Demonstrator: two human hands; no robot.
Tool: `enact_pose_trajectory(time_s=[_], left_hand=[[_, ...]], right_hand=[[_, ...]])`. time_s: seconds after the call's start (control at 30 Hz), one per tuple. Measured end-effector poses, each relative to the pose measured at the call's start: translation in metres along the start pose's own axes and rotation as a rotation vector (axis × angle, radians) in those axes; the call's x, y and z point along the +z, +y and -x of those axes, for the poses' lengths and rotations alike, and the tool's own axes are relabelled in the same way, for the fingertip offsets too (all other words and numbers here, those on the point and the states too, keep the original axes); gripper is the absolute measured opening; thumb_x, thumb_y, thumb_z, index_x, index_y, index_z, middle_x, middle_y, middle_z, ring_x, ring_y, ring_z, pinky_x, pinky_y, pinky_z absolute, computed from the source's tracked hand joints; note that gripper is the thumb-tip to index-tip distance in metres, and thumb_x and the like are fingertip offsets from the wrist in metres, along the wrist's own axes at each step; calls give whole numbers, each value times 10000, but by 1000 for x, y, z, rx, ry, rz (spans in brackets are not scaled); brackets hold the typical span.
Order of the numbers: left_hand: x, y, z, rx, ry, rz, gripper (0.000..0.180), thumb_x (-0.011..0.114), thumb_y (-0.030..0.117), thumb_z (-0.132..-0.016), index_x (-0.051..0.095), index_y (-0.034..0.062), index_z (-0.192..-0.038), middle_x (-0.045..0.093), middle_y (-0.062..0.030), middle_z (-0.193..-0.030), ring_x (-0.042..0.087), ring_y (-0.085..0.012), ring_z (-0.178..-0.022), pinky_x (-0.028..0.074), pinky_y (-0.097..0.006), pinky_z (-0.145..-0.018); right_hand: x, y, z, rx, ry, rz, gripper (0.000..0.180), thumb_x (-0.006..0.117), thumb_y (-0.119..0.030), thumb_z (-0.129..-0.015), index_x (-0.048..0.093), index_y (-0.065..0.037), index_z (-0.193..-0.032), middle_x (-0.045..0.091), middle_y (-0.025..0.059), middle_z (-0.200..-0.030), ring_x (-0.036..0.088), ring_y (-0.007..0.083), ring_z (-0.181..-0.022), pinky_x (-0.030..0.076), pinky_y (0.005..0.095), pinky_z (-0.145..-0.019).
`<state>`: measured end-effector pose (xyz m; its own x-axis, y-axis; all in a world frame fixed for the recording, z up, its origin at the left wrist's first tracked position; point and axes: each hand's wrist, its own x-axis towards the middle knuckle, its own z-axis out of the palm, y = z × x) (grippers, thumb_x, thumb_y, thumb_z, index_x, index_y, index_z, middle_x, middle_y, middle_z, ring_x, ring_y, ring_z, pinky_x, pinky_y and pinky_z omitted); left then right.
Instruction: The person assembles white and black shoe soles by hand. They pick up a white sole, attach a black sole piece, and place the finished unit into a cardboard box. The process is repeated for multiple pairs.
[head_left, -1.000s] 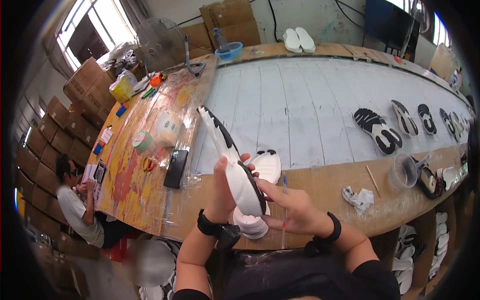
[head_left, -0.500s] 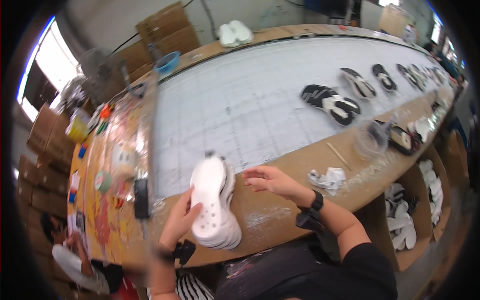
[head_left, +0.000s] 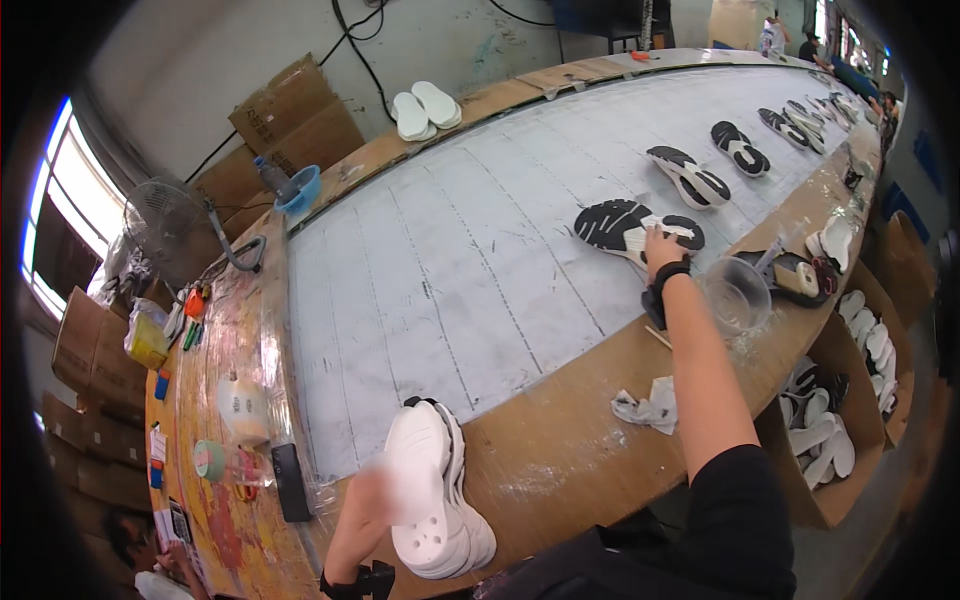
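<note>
A stack of white shoe soles [head_left: 425,535] lies on the table's near edge, with a black-edged sole showing beneath. At its left side my left hand [head_left: 362,505] touches the stack, its fingers blurred. Farther off to the right, my right hand [head_left: 662,252] has its fingers closed over the white middle of a large black-and-white shoe sole [head_left: 612,226]. That sole is on the white, line-marked surface [head_left: 450,290]. A second black-and-white sole [head_left: 690,178] lies beyond, in a row with several more.
A clear plastic tub [head_left: 737,298] and crumpled white paper [head_left: 650,405] sit by my right forearm. Cartons of soles [head_left: 825,440] stand below the table's right side. A black box [head_left: 290,483] and a cream container [head_left: 245,410] are at left; a white sole pair [head_left: 427,110] lies beyond.
My right hand has reached out from beside the white stack to the black-and-white sole and closed on it. My left hand stays at the stack. The view has shifted.
</note>
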<state>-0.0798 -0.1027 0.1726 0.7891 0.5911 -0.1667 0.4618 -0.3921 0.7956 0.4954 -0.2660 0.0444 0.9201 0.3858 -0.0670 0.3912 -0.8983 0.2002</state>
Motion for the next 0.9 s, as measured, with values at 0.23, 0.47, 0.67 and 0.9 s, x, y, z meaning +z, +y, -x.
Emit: enact_pose_trajectory(time_s=[0.23, 0.47, 0.67, 0.9], left_hand=[[-20, -3, -18, 56, 34, 77, 388, 590, 115, -804, 482, 44, -1170, 423, -114, -1231, 440, -184, -1105, 429, -296, -837], [-24, 26, -66, 64, -89, 271, 463, 514, 175, -878, 367, -18, -1272, 456, -87, -1225, 434, -174, -1120, 354, -282, -924], [-12, 75, -77, 338, 325, 561, 510, 336, 370, -936, 357, -21, -1264, 528, -97, -1127, 504, -139, -1004, 402, -240, -838], [-30, 105, -56, 218, 173, 763, 495, 304, 408, -936, 515, 6, -1131, 612, -24, -885, 586, -78, -771, 466, -196, -688]], right_hand=[[-32, 9, -2, -340, 156, -779, 344, 608, -240, -613, 631, 11, -847, 628, 192, -817, 606, 323, -775, 474, 349, -715], [-82, -83, 146, -565, -284, -1785, 297, 500, -130, -781, 589, 55, -995, 635, 82, -832, 587, 110, -722, 470, 245, -659], [-133, -90, 285, -1005, -556, -1511, 361, 598, -59, -751, 550, 23, -1099, 616, 82, -972, 589, 112, -782, 476, 254, -684], [-126, -86, 299, -1379, 30, -1379, 356, 575, -46, -786, 537, -10, -1138, 612, 33, -965, 573, 108, -822, 458, 251, -714]])
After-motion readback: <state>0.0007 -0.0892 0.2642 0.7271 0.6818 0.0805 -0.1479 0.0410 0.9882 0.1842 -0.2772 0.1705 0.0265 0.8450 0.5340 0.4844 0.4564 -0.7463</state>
